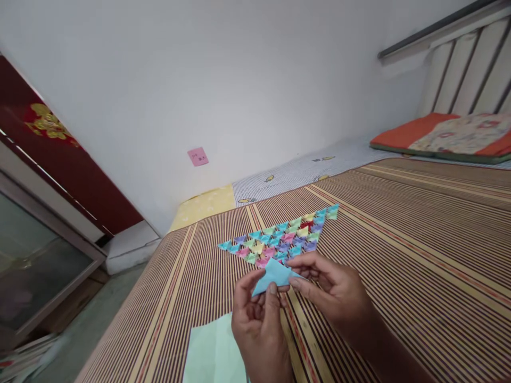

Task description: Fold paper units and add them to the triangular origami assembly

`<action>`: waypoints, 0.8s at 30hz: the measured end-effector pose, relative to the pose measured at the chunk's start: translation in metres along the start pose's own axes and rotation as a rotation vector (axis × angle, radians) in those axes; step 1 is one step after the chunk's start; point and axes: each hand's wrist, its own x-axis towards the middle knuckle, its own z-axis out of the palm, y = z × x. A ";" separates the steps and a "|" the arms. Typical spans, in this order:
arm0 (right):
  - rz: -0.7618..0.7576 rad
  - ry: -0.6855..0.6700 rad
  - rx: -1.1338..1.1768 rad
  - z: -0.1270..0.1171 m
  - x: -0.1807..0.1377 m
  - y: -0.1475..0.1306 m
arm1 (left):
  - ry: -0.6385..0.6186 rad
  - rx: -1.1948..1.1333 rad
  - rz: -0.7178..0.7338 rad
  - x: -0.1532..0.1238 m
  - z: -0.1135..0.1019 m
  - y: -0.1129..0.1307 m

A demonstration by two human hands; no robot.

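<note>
My left hand [255,324] and my right hand [333,290] together pinch a small folded light-blue paper [275,274], held just above the striped mat [399,255]. Both hands have their fingers closed on the paper's edges. Just beyond the paper lies a flat triangle of several small folded paper pieces [285,236] in blue, green, pink, purple and yellow. A pale green paper sheet [213,354] lies on the mat under my left wrist.
The mat covers a bed against a white wall with a pink sticky note [198,156]. An orange and patterned pillow [447,135] lies at the far right by the headboard. A dark red cabinet with a glass door [43,223] stands to the left.
</note>
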 end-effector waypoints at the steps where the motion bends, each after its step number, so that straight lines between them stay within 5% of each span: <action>1: 0.013 -0.018 0.007 0.000 0.000 0.000 | 0.008 -0.015 -0.010 0.000 0.000 -0.001; 6: 0.035 -0.095 0.011 -0.002 0.003 0.001 | -0.032 0.012 -0.114 0.002 -0.005 -0.003; 11: 0.011 -0.071 -0.053 -0.004 0.003 0.001 | -0.016 0.000 -0.003 0.001 -0.005 0.000; 18: 0.001 -0.134 -0.082 0.003 0.002 -0.008 | -0.027 0.019 -0.056 0.002 -0.006 -0.004; 24: 0.040 -0.127 -0.037 0.000 0.002 -0.008 | -0.329 -0.186 -0.275 0.010 -0.012 -0.011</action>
